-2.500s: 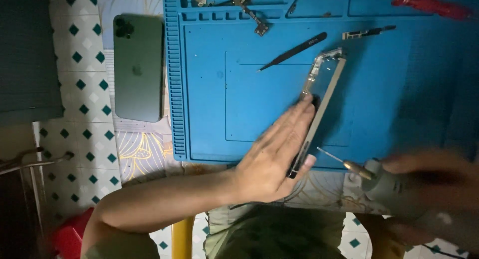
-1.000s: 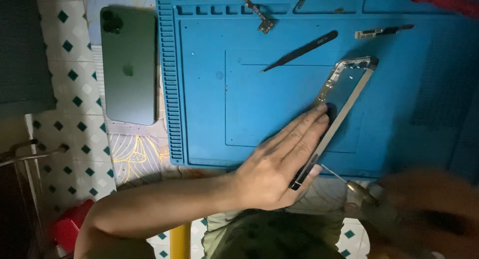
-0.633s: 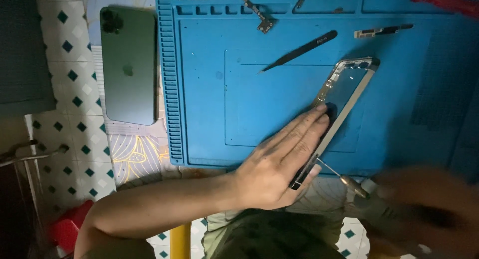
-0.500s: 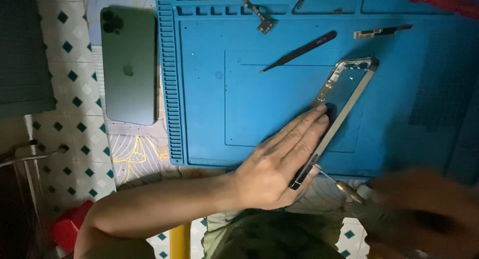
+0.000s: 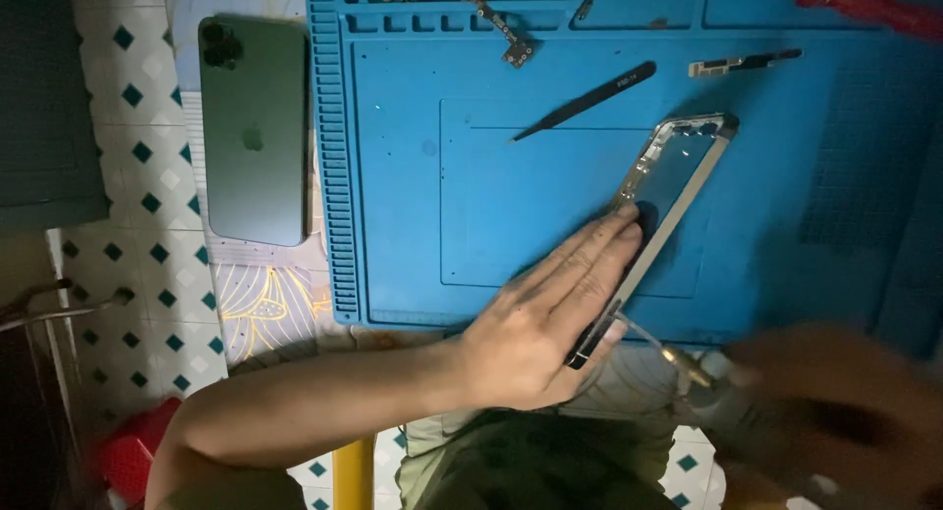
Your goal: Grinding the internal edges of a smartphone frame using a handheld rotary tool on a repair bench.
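Item one: left hand [image 5: 550,318], laid flat with fingers straight and together, pressing down on the near half of a bare phone frame [image 5: 678,181]. Nothing is pinched; the palm and fingers simply pin it.

Item two: the phone frame, a thin metal rim with an open middle, lying on the blue work mat [image 5: 471,205] and slanting from 7 o'clock up to 1 o'clock. Its far end, with small fittings at the corner, shows clear of the hand; its near end juts out under the hand at the mat's near edge.

Item three: right hand [image 5: 835,412], at 4 o'clock of the frame, heavily blurred. It appears closed round a slim screwdriver [image 5: 678,358], though I cannot tell exactly how the fingers sit. The fine tip points to 10 o'clock and meets the frame's near end.

Item four: black tweezers [image 5: 589,99], loose on the mat at 11 o'clock of the frame, well apart.

Item five: a small metal strip [image 5: 742,63] at 12 o'clock, and a flex part [image 5: 506,33] near the mat's far trays.

Item six: a green phone [image 5: 253,132], back up, off the mat at 9 o'clock.

Risks, as I judge them: the frame is thin and pinned at one end only, so a hard push from the tip could skate it sideways or bend it. The blurred, moving hand could let the tip slip into the left fingers just beside it.
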